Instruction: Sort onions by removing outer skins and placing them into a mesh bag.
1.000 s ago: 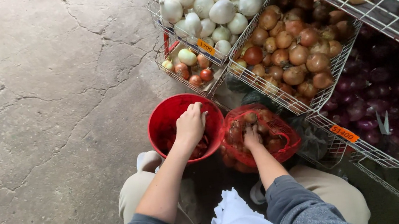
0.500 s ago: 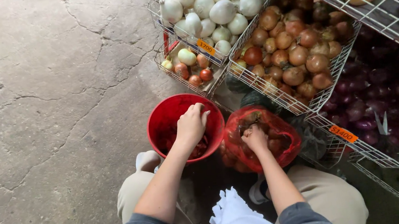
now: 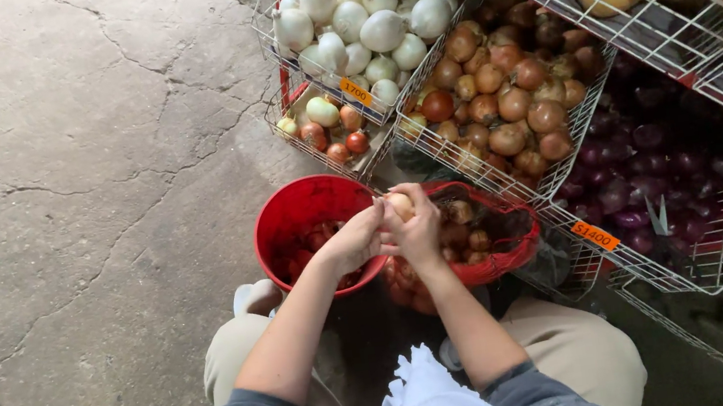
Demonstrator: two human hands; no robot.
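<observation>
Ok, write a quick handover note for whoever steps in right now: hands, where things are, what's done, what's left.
Left hand and right hand: together on one small onion, held over the gap between bucket and bag.
Red bucket: on the floor at left, some onions inside.
Red mesh bag: at right, open, partly full of brown onions.
Wire racks beyond hold white, brown and purple onions.
Done: some onions already in the bucket.
Left: the onion in hand, and what remains in the bag.
</observation>
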